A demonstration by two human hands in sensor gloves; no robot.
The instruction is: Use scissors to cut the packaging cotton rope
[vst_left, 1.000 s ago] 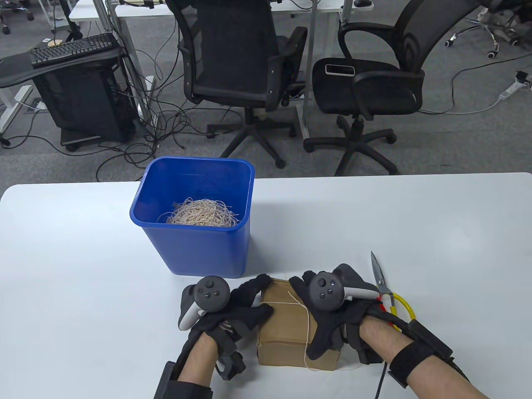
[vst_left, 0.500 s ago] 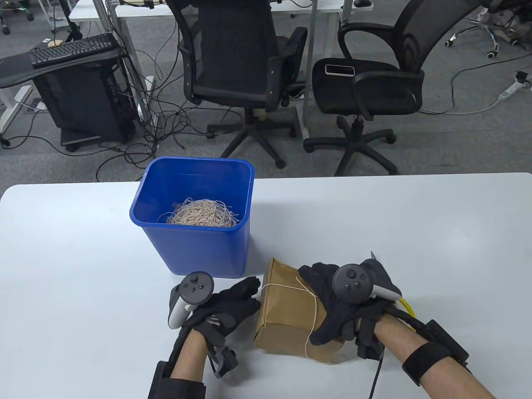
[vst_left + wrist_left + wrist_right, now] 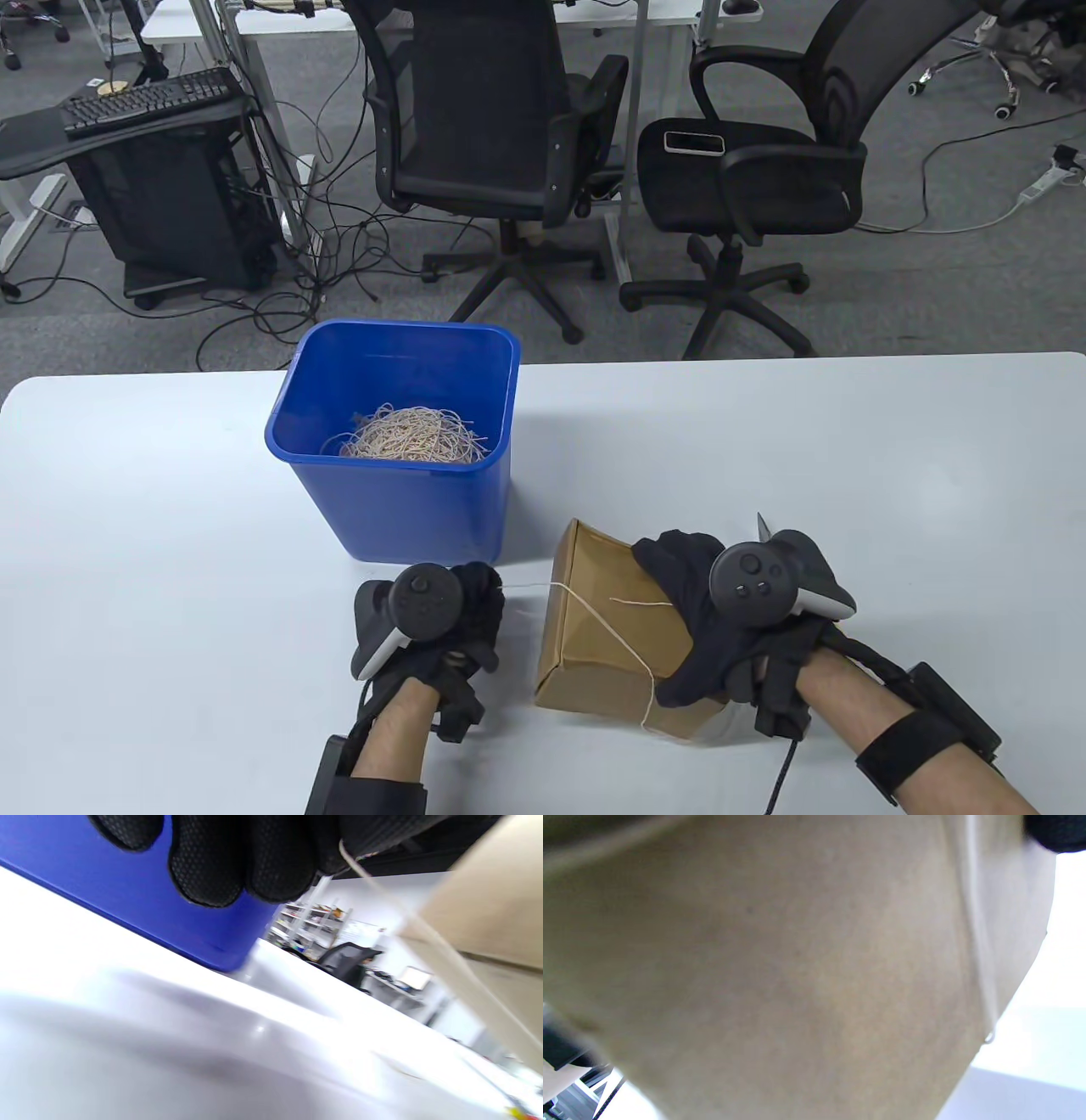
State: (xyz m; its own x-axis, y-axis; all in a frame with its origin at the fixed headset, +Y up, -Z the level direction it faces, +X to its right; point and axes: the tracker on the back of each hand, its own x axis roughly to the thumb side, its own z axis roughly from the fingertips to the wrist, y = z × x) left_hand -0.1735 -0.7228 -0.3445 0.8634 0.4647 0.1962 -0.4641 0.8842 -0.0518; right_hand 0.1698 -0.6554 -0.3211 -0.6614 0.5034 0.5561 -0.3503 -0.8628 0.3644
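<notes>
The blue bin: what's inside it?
The blue bin holds a tangled heap of pale rope pieces, visible from the table view. Whatever lies under the heap, and the bin's floor, is covered, so I cannot tell.

No legible text — anywhere.

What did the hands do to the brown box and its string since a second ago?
The left hand let go of the box and now pulls the rope out sideways. The right hand tilted and turned the box, sliding right over the scissors. The blue bin stayed put.
</notes>
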